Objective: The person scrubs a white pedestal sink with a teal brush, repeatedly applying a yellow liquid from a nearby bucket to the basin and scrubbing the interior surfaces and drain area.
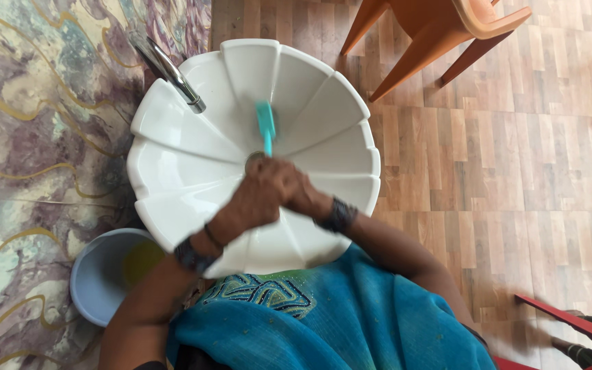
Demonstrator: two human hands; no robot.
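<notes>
Wood floor on the right, white petal-shaped sink (173, 137) middle: both your hands (275, 188) grip a teal brush (266, 127) over the drain (basin looks clean, no suds showing).

Bright, even daylight, soft glare on the white basin (193, 147) left of the hands, faint shadows beneath them, teal brush (266, 127) above them motion-blurred, slight wide-angle stretch at the edges
</notes>
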